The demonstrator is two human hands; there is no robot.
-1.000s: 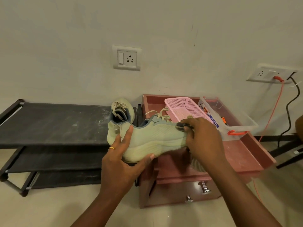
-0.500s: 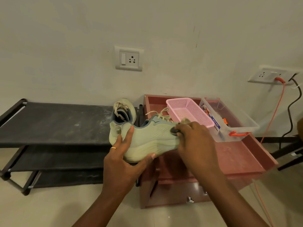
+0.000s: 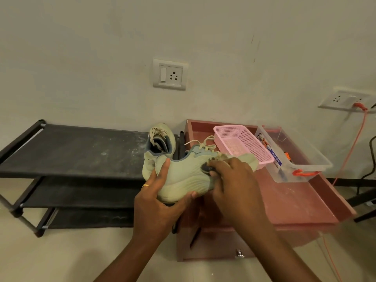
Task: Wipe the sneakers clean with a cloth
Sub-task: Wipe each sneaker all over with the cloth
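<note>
Gripping a pale sneaker [image 3: 183, 178] by heel and sole, the left hand [image 3: 156, 208] holds it up; the right hand [image 3: 234, 186] clutches a cloth [image 3: 206, 168] against its side.

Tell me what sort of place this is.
Most likely a home, in a corner by the wall where shoes are kept: a black tiered shoe rack with a sneaker on it, a small reddish cabinet carrying a pink basket, and household wall sockets.

Pale green pair, dark cloth [image 3: 206, 167].
Your held sneaker [image 3: 183, 178] lies sideways off the rack's [image 3: 81, 151] right end, cloth against it; second sneaker [image 3: 160, 139] atop that end.
</note>
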